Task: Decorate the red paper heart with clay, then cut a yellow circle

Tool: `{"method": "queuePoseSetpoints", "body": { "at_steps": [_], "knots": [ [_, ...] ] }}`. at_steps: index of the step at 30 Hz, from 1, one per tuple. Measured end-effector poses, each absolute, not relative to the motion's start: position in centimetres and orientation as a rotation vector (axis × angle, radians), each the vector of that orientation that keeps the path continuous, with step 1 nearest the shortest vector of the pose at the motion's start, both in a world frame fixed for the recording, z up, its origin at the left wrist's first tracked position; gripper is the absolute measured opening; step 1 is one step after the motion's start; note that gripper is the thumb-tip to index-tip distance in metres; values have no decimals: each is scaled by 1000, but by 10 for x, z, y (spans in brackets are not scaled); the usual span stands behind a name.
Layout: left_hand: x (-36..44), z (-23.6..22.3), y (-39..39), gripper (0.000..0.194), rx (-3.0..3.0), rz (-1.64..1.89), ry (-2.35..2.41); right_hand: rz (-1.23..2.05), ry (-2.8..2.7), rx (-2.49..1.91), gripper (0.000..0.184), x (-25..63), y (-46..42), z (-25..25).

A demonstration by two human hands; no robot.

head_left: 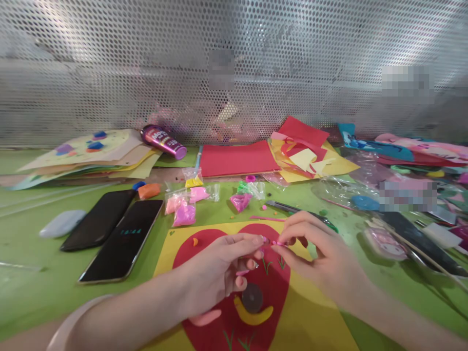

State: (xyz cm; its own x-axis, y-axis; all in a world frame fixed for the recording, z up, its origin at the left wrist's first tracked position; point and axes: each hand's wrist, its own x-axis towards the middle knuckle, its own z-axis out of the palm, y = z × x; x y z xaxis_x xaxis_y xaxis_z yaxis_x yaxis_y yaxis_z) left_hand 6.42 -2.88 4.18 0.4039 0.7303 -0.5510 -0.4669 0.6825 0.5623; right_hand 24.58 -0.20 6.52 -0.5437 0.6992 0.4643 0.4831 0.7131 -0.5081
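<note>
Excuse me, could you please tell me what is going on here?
A person is at work over a red heart on yellow paper. The right hand pinches what looks like a tiny pink piece; the left hand is close by, but whether it touches the piece is too small to tell. A curved yellow strip and a dark disc lie on the heart. Small bags lie beyond the paper, and a phone lies to the left.

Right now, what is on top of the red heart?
On the heart: a yellow crescent, grey disc, orange bit, pink strip and green sprigs. The left hand and right hand hide parts; anything behind them cannot be seen.
</note>
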Motion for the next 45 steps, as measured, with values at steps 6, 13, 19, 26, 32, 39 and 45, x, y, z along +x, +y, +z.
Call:
{"method": "queuePoseSetpoints", "body": {
  "at_steps": [6, 13, 19, 26, 32, 39, 45],
  "knots": [
    [64, 42, -29, 22, 352, 767, 862, 432, -2263, -878, 7, 246, -1, 66],
    [65, 43, -29, 20, 351, 767, 871, 429, -2290, -871, 10, 247, 0, 63],
    [65, 40, -28, 21, 370, 766, 885, 409, -2315, -885, 6, 247, 0, 61],
    [65, 40, -31, 20, 394, 734, 877, 239, -2294, -729, 8, 244, 0, 55],
    [66, 39, -30, 19, 389, 739, 860, 178, -2299, -699, 6, 245, 0, 54],
    [66, 36, -30, 20, 429, 747, 871, 147, -2302, -693, 9, 245, 0, 52],
    [67, 38, -32, 21, 451, 762, 897, 152, -2287, -656, 8, 244, 0, 50]
  ]
}}
